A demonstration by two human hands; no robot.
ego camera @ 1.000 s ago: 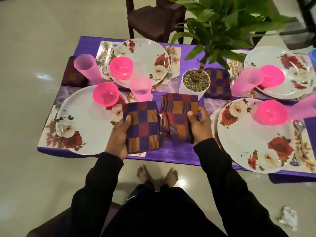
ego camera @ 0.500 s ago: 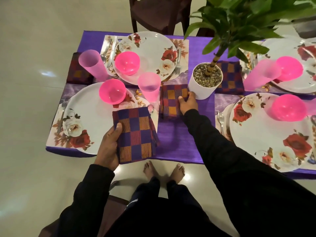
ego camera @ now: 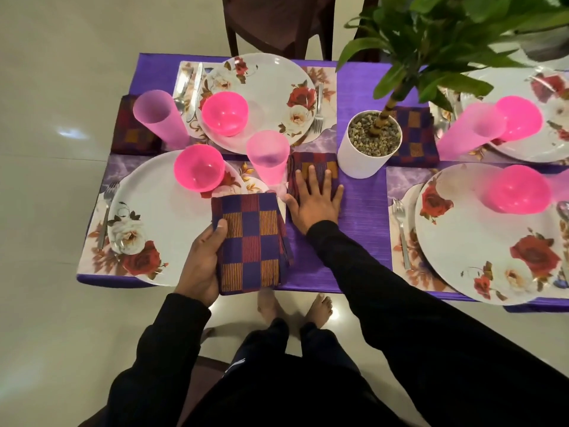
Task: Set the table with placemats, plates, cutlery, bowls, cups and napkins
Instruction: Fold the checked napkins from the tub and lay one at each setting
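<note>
- Since half a second ago, the right hand (ego camera: 314,202) has stopped pinching the far napkin (ego camera: 312,171) and now lies flat on it, fingers straight and spread, pressing it to the purple desk (ego camera: 363,211).
- That napkin lies between the pink cup (ego camera: 268,157) and the white plant pot (ego camera: 368,143), just beside each; its long axis seems to run away from the person, though the hand hides its near part.
- Left hand (ego camera: 204,257) grips the second napkin (ego camera: 252,241) as before, thumb on top at its left edge, fingers beneath.
- This checked napkin is folded into a rectangle, long axis pointing away from the person, its far edge toward the cup; it overlaps the right rim of the near left plate (ego camera: 154,217) and reaches the desk's near edge.
- A pink bowl (ego camera: 198,167) sits on that plate's far part.
- A fork (ego camera: 106,214) lies left of the plate, tines pointing away.
</note>
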